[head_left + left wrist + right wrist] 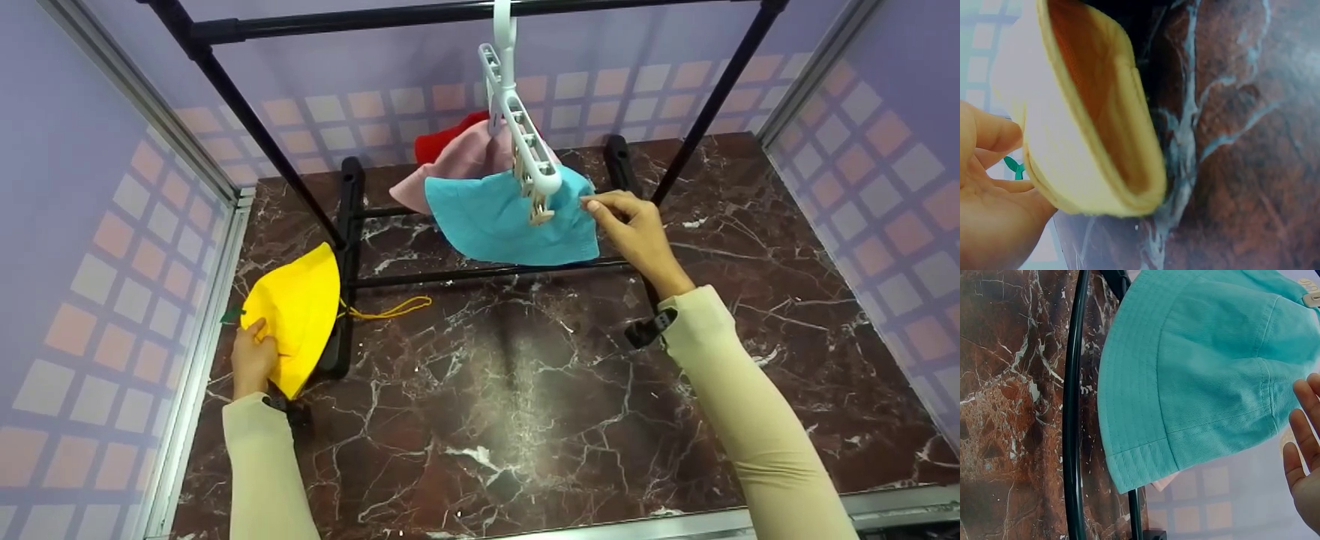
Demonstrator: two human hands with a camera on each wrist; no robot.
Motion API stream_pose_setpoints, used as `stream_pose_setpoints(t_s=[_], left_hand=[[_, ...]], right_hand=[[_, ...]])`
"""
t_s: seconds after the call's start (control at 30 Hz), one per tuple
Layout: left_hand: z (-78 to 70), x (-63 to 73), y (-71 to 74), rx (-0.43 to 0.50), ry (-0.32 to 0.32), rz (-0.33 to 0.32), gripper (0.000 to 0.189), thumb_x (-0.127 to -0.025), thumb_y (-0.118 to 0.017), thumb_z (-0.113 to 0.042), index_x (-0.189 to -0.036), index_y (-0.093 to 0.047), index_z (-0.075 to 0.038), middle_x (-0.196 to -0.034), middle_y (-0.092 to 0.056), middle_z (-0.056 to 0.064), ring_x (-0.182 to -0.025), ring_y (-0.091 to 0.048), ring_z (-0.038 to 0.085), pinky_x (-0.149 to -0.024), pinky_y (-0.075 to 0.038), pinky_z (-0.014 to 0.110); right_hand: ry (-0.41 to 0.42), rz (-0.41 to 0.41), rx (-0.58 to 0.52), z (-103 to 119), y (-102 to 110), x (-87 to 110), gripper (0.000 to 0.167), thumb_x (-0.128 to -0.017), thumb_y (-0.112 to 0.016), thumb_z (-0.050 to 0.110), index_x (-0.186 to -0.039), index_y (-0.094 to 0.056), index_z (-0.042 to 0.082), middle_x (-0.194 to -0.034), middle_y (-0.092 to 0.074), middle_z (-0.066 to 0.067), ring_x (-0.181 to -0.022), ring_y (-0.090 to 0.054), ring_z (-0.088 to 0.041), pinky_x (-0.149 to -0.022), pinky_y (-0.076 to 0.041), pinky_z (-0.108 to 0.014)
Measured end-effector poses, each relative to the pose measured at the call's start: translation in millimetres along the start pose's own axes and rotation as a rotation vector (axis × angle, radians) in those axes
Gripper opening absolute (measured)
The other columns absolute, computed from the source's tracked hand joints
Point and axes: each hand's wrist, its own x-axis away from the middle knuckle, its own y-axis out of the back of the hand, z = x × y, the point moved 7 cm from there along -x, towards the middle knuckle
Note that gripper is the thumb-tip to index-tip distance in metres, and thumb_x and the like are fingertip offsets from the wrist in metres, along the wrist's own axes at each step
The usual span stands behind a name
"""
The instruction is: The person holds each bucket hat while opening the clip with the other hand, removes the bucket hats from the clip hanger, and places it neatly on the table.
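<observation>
In the head view, a yellow bucket hat [304,311] with a thin yellow cord is at the left, its rim and hollow inside turned toward the left wrist camera. My left hand [255,356] pinches its crown, beside a small green sprout-shaped piece [1014,167]. A turquoise bucket hat [510,217] hangs from wooden clothespins [538,210] on a white clip hanger [529,142]. At that hat's right edge, my right hand [637,232] pinches the crown between thumb and forefinger. Its other fingers [1303,433] are spread, and the pinch itself is outside the right wrist view.
Behind the turquoise hat hang a pink hat [469,154] and a red hat [442,142]. The hanger hooks over the top bar of a black rack [367,19], whose feet and lower bars stand on a dark marbled surface [465,420]. Tiled-pattern walls [112,247] enclose it.
</observation>
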Motion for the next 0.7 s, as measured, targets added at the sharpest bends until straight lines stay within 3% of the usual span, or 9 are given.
stream_pose_setpoints(t_s=[0.4, 0.6, 0.7], left_hand=[[-5.4, -2.5, -3.0, -0.040, -0.029, 0.005, 0.051, -0.094, -0.033, -0.003, -0.143, -0.033, 0.011, -0.153, 0.001, 0.037, -0.145, 0.001, 0.046, -0.120, -0.004, 0.051], [-8.0, -4.7, -4.2, -0.088, -0.068, -0.020, 0.048, -0.094, -0.035, -0.003, -0.138, -0.037, 0.016, -0.150, -0.010, 0.041, -0.144, -0.002, 0.048, -0.120, -0.005, 0.051], [-6.5, -5.2, -4.7, -0.075, -0.066, -0.022, 0.048, -0.095, -0.035, -0.003, -0.139, -0.036, 0.016, -0.150, -0.007, 0.041, -0.143, -0.001, 0.049, -0.120, -0.005, 0.051]], right_hand=[[0.015, 0.002, -0.005, 1.8, 1.4, -0.6, 0.018, -0.092, -0.059, -0.002, -0.101, -0.069, -0.013, -0.099, -0.067, -0.029, -0.085, -0.057, -0.004, -0.076, -0.046, -0.016], [0.010, 0.003, 0.016, 2.4, 1.3, 0.3, 0.018, -0.092, -0.060, 0.000, -0.103, -0.070, -0.011, -0.099, -0.068, -0.028, -0.082, -0.055, -0.004, -0.073, -0.045, -0.016], [0.005, 0.007, 0.005, 1.4, 1.3, 1.5, 0.019, -0.092, -0.060, 0.000, -0.104, -0.070, -0.011, -0.099, -0.067, -0.028, -0.081, -0.054, -0.004, -0.071, -0.045, -0.016]])
